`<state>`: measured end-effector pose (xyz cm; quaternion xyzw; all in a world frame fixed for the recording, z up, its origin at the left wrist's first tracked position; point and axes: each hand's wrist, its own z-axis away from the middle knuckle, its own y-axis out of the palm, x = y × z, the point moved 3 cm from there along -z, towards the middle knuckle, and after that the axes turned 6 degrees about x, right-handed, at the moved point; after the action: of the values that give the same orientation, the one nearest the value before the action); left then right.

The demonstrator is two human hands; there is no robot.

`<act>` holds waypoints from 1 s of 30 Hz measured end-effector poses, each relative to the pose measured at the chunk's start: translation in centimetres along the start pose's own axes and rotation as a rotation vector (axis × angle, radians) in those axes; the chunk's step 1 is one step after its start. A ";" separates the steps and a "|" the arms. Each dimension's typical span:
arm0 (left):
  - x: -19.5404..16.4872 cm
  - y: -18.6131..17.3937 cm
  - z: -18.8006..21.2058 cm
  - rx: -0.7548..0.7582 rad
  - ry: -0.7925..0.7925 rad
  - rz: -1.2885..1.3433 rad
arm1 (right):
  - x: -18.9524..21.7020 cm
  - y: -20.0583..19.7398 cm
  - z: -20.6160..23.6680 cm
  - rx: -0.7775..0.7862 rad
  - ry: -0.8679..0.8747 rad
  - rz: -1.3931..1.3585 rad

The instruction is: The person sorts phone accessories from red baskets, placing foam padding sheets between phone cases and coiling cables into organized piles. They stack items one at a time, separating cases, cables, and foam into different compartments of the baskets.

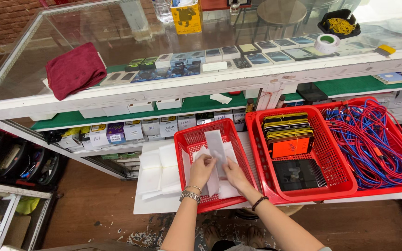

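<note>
Red plastic basket (pixel 189 139) on white surface (pixel 150 204), filled with white paper sleeves (pixel 216 145). Left hand (pixel 202 168) and right hand (pixel 233 173) both pinching sleeves inside it, apparently mid-sorting. Likely calling next for lifting one sleeve free without dragging neighbours.

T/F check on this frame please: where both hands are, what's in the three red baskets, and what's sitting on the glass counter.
1. Both hands, left hand and right hand, handle white sleeves in the small red basket. True.
2. The middle red basket holds cables. False: it holds flat packs; the blue and red cables fill the right basket.
3. A maroon cloth lies on the glass counter. True.
4. The tape roll lies in a basket. False: it lies on the counter.
</note>
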<state>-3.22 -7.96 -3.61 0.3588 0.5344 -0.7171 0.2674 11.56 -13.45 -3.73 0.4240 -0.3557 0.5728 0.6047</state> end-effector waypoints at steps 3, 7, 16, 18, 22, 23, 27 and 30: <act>0.8 2.1 -0.5 0.133 -0.105 -0.136 | 1.0 -3.4 0.6 -0.267 -0.087 0.350; -1.4 1.2 -2.3 0.002 0.026 0.763 | 3.2 -4.8 2.4 0.133 -0.083 -0.088; -9.4 0.5 -0.6 0.381 0.116 0.854 | 6.3 -5.1 5.6 0.180 -0.039 -0.170; -10.1 0.5 0.0 0.388 0.127 0.861 | 7.2 -5.8 5.6 0.149 -0.192 -0.021; -11.1 -0.1 0.4 0.405 0.085 0.729 | 9.7 -8.3 5.4 -0.133 -0.328 0.281; -11.4 0.0 0.4 0.450 0.078 0.691 | 10.8 -8.8 5.4 -0.159 -0.463 0.261; -11.1 1.1 0.1 0.632 0.058 0.532 | 13.3 -10.4 4.3 -0.037 -0.394 0.443; -9.0 2.5 -0.4 0.779 0.020 0.481 | 14.4 -14.8 4.3 -0.348 -0.398 0.475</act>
<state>4.16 -8.25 2.09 0.5535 0.1289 -0.7785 0.2664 27.85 -11.59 9.58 0.3232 -0.6474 0.5345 0.4367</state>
